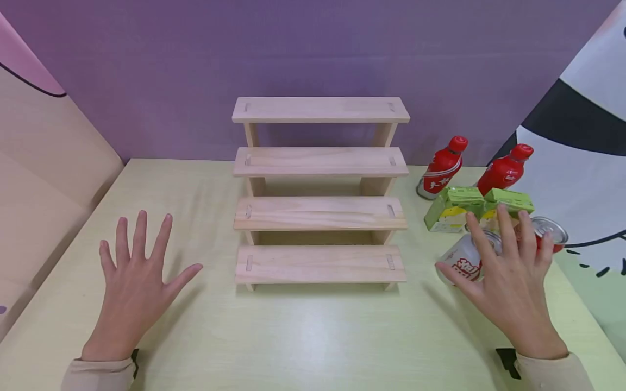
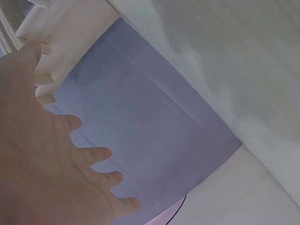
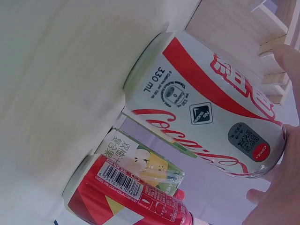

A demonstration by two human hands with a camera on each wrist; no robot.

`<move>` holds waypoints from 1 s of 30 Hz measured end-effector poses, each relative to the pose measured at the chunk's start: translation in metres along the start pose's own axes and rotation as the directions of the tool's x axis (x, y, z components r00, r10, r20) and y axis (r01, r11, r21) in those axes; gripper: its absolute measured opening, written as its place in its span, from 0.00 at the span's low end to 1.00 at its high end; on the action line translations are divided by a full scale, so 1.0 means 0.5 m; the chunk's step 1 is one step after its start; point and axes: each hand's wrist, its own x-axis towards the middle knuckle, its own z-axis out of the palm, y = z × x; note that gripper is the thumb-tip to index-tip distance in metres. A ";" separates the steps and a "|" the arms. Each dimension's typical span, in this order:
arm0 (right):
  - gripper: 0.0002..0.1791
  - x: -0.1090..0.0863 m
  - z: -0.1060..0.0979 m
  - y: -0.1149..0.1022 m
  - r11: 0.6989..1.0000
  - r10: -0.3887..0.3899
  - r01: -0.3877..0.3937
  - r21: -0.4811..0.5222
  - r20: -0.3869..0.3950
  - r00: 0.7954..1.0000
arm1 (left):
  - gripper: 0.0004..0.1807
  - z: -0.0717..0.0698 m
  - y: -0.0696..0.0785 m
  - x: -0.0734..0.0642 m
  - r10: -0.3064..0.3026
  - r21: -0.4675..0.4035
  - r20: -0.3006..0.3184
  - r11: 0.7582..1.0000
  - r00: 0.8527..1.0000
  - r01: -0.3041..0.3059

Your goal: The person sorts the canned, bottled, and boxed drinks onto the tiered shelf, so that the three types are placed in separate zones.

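Note:
My left hand [image 1: 134, 293] is held over the left part of the table with fingers and thumb spread wide, and nothing is in it. Over the drinks on the right, my right hand [image 1: 515, 288] has its fingers spread too. Its thumb overlaps a white Coca-Cola can [image 1: 462, 258] in the head view, and the right wrist view shows the hand close by the can's top. A red Coca-Cola can [image 3: 117, 187] stands to the right of it, partly behind my fingers. Two green juice boxes, one left [image 1: 455, 206] and one right [image 1: 511, 200], stand just behind the cans.
A four-step wooden display rack [image 1: 320, 213] stands mid-table between my hands. Two red-capped bottles, one left [image 1: 444, 167] and one right [image 1: 502, 172], stand behind the juice boxes. A purple backdrop [image 1: 318, 49] rises behind the table [image 1: 313, 336], with printed panels at both sides.

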 end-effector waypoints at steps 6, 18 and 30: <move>0.55 0.008 -0.003 -0.005 1.000 -0.003 0.003 0.024 -0.018 1.000 | 0.52 0.000 0.007 -0.002 -0.001 0.002 0.047 1.000 0.999 0.001; 0.50 0.037 -0.023 -0.022 0.989 -0.080 0.076 0.129 0.020 0.997 | 0.47 0.028 0.053 0.016 0.186 -0.212 0.164 0.966 0.969 -0.149; 0.43 0.100 -0.075 -0.028 0.988 -0.074 0.022 0.151 0.348 0.935 | 0.32 0.042 0.093 0.040 0.169 -0.651 0.471 0.729 0.866 0.211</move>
